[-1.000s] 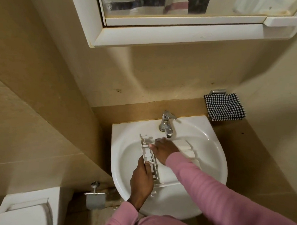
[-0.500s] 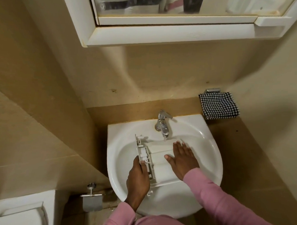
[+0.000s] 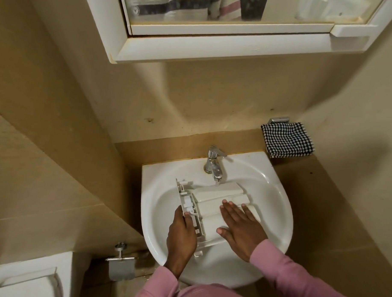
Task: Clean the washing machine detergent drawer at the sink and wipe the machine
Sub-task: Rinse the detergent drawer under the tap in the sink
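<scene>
Found the drawer (image 3: 217,205) lying in the bowl of the sink (image 3: 279,212), low in the centre of the frame. Lay with its white body stretching toward the right and its front panel standing on edge at the left end. Reached with its far corner just under the spout of the tap (image 3: 214,164), which stood at the back of the sink.

Gripped the panel with the left hand (image 3: 181,235): fingers curled round its outer edge, thumb pressed against the inner side, near the panel's lower half. Laid the right hand (image 3: 240,224) flat on the drawer's body, palm down, fingers straight and slightly spread, thumb out to the left, closed round nothing. Wore pink sleeves (image 3: 290,276) on both arms, entering from the bottom of the frame.

Noted a black-and-white checked cloth (image 3: 288,139) hanging from a metal holder on the wall at the right of the frame, just beside the sink's back corner. Noted a white mirror cabinet (image 3: 209,45) across the top, a metal paper holder (image 3: 121,265) on the wall at lower left, and part of a white toilet tank (image 3: 28,280) in the bottom left corner.
</scene>
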